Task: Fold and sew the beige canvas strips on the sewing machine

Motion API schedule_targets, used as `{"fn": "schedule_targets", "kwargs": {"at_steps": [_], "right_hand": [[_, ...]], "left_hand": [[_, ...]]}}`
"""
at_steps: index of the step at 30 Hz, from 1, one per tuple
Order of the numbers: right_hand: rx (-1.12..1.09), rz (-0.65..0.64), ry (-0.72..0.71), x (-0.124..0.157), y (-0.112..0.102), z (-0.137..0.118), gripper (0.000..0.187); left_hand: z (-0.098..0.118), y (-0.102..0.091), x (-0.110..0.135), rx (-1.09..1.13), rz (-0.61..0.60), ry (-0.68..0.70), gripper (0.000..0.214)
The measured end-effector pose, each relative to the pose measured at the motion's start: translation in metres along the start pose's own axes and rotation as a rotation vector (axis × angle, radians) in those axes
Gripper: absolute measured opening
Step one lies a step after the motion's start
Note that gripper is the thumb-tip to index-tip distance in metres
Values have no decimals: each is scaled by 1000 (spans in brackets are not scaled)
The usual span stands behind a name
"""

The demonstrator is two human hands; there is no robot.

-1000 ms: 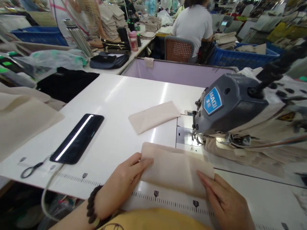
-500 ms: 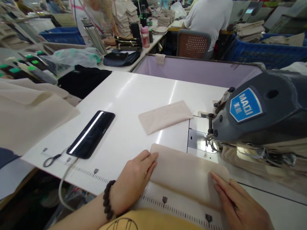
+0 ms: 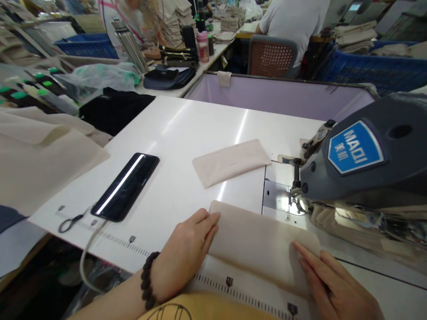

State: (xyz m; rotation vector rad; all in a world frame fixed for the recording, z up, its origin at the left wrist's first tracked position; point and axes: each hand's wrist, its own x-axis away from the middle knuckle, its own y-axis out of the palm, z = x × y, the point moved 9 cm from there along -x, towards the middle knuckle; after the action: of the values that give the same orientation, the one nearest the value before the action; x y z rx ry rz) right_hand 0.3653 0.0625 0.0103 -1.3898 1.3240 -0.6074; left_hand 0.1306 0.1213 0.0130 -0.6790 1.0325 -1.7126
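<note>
A beige fabric panel with rounded corners lies in front of me, its near edge lifted slightly off the white table. My left hand pinches its left end between thumb and fingers. At the right end, my right hand grips the panel, fingertips on top and the thumb hidden. Beyond it rests a second, stitched beige fabric piece, untouched. The sewing machine stands to the right, with its lit needle area just past the panel's far edge.
A black phone with a white cable and small thread snips lie on the left. Larger beige fabric covers the far left. Stacked beige pieces sit under the machine arm. A lilac-lined bin borders the table's back; a person sits beyond.
The view has shifted slightly, so the machine appears a little further right. Both hands keep their hold on the panel, which stays in nearly the same place.
</note>
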Motion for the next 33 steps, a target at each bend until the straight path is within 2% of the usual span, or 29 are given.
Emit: {"fn": "schedule_targets", "kwargs": {"at_steps": [9, 14, 24, 28, 33], "right_hand": [[-11, 38, 64, -15, -9, -18, 35], [-115, 1, 143, -18, -8, -16, 33], [-172, -15, 172, -19, -7, -16, 32], [-145, -8, 195, -20, -6, -14, 32], [27, -13, 264, -16, -9, -1, 38]], "left_hand": [[-6, 2, 2, 4, 54, 47, 30], [-7, 1, 1, -50, 93, 94, 35], [1, -5, -3, -135, 113, 147, 41], [1, -5, -5, -133, 106, 150, 40], [-5, -1, -5, -119, 80, 124, 37]]}}
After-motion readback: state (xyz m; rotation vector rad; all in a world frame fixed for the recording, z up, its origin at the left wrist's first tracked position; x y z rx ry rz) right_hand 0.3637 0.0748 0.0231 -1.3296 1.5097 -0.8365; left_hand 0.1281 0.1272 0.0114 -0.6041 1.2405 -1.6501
